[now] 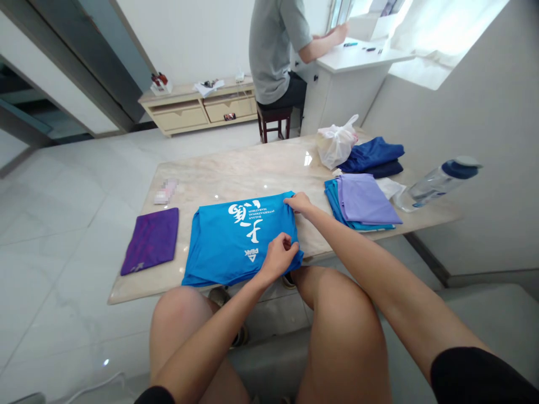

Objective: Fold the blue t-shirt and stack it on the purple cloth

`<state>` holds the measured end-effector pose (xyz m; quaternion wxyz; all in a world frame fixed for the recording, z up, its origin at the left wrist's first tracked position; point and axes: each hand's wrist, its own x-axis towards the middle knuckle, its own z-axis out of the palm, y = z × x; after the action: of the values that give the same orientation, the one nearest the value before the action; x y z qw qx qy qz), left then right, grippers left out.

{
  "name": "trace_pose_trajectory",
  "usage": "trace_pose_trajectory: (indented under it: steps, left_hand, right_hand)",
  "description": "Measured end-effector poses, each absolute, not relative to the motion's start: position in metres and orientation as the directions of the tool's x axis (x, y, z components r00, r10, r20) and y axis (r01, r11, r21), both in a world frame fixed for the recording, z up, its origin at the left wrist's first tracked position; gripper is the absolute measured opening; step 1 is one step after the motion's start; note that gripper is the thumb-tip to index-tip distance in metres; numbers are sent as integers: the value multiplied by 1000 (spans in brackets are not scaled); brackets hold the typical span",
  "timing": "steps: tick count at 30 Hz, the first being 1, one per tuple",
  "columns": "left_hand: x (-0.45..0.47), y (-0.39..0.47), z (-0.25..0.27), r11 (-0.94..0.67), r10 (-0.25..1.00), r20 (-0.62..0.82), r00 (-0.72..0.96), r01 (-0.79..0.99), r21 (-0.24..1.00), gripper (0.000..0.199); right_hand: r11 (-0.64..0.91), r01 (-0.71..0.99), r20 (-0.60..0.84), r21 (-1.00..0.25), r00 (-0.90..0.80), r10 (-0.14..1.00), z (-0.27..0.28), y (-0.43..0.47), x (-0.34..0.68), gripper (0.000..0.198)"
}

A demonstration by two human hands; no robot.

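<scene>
A bright blue T-shirt [219, 241] with white lettering lies on the marble-look table [202, 179], folded into a rough rectangle. Its near edge hangs slightly over the table's front. My right hand [298, 203] pinches the shirt's far right corner between thumb and fingers. Closer to me, my left hand [281, 255] is curled on the right side of the shirt, its fingers closed at the cloth near the near right edge. To the left lies a folded purple garment [151, 240], apart from the blue shirt.
Right of my hands lie a stack with a folded lavender garment [366, 196], dark blue clothes [373, 154], a white plastic bag [336, 143] and a clear water bottle [435, 185]. Beyond the table, a person in a grey shirt [272, 56] sits at a white desk [349, 59].
</scene>
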<state>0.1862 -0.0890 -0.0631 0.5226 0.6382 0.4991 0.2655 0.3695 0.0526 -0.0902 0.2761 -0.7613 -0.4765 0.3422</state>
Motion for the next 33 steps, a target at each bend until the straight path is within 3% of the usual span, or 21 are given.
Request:
trace_pose_trajectory:
  steps: [5, 11, 19, 22, 27, 29, 33]
  left_hand:
    - [130, -102, -48, 85, 953, -157, 259, 268, 960, 18]
    - [49, -98, -40, 149, 986, -159, 50, 168, 974, 25]
    - [-52, -89, -48, 266, 961, -244, -128, 202, 943, 32]
    - [-74, -87, -51, 318, 948, -280, -152, 417, 851, 38]
    - [-78, -88, -41, 294, 949, -250, -190, 820, 492, 59]
    - [-73, -90, -37, 270, 950, -259, -173, 872, 408, 62]
    - [-70, -91, -38, 209, 958, -257, -131, 929, 306, 47]
  right_hand:
    - [-445, 429, -314, -786, 341, 886, -50, 52, 318, 17]
    - [-338, 500, -180, -797, 339, 924, -4, 66, 233, 21]
    - [-213, 635, -98, -742, 212, 972, -21, 89, 113, 22]
    - [-200, 620, -136, -759, 149, 979, -32, 92, 83, 18]
    - [-265, 592, -270, -761, 83, 959, -36, 102, 73, 18]
    - [-155, 711, -192, -686, 29, 981, -38, 107, 83, 15]
    - [97, 880, -92, -465, -157, 983, -44, 110, 109, 34]
